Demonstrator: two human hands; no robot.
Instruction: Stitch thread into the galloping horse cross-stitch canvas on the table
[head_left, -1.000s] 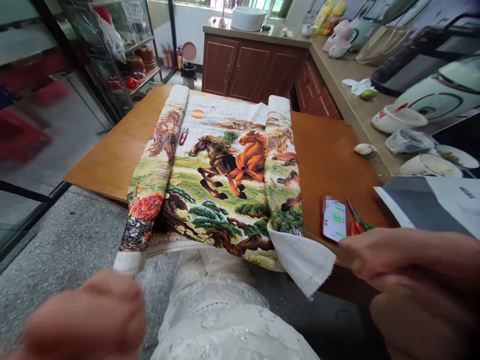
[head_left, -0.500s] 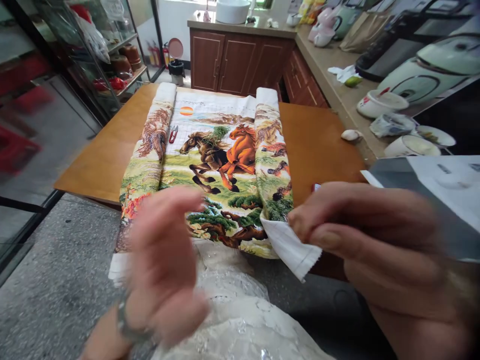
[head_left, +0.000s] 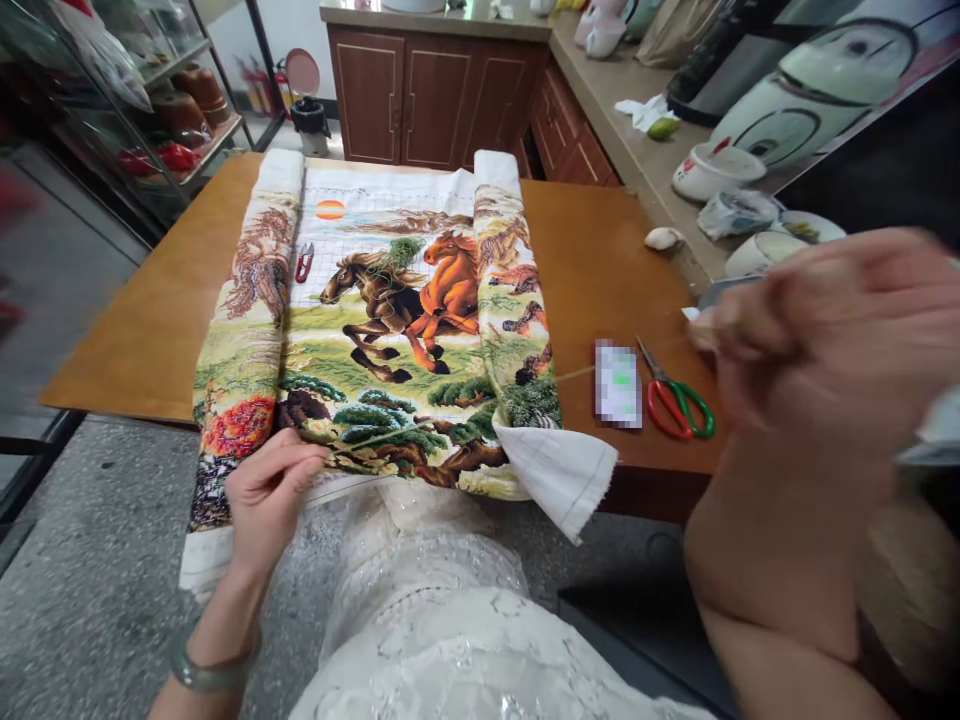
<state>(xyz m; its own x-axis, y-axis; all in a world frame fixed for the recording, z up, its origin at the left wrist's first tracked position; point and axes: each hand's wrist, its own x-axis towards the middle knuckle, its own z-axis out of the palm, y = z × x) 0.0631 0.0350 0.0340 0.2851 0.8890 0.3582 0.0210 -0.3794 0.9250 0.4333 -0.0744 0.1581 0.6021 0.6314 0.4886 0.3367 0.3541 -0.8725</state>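
Hands are working apart: the left hand (head_left: 266, 490) is pinching the near edge of the embroidered cloth (head_left: 390, 340) between thumb and fingertips, down where the cloth is hanging off the desk (head_left: 135, 330) toward the lap. A bangle (head_left: 202, 670) is sitting on that wrist. The cloth is lying spread across the middle of the desk, both side edges rolled inward, two stitched horses showing at centre. Small red snips (head_left: 304, 262) are resting on the cloth beside the left roll. Farther right, a green thread (head_left: 574, 374) is stretching taut from the cloth's right roll up toward the right hand (head_left: 817, 340), which is raised, blurred, fingers bunched together; a needle cannot be made out. Below that hand, a phone (head_left: 618, 383) and red-and-green scissors (head_left: 675, 400) are lying side by side on the desk.
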